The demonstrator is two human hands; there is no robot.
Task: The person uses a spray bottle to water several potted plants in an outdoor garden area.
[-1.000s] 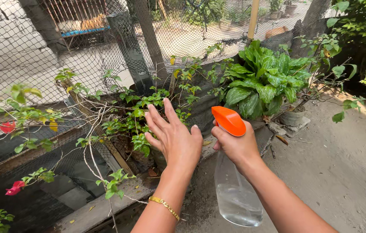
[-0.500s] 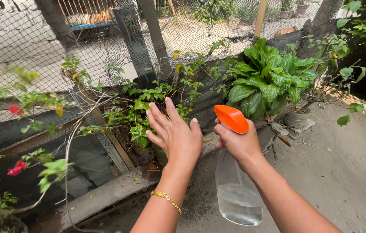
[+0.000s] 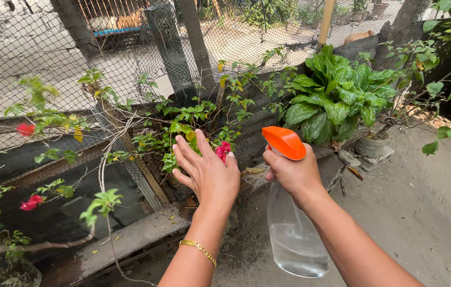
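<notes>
Left hand (image 3: 207, 172): grip wide, fingers spread, now lower against the small-leaved shrub (image 3: 183, 127); 1 red flower (image 3: 222, 150) newly visible at its fingertips. Right hand (image 3: 293, 172): grip wrapped on the spray bottle (image 3: 295, 234), orange nozzle (image 3: 284, 142) beside the flower, as 1 second ago.

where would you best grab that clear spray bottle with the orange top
Grip the narrow neck just under the orange trigger head of the clear plastic spray bottle, coming from behind, as the right hand does: the bottle hangs upright, and its water-filled body is wider.
</notes>
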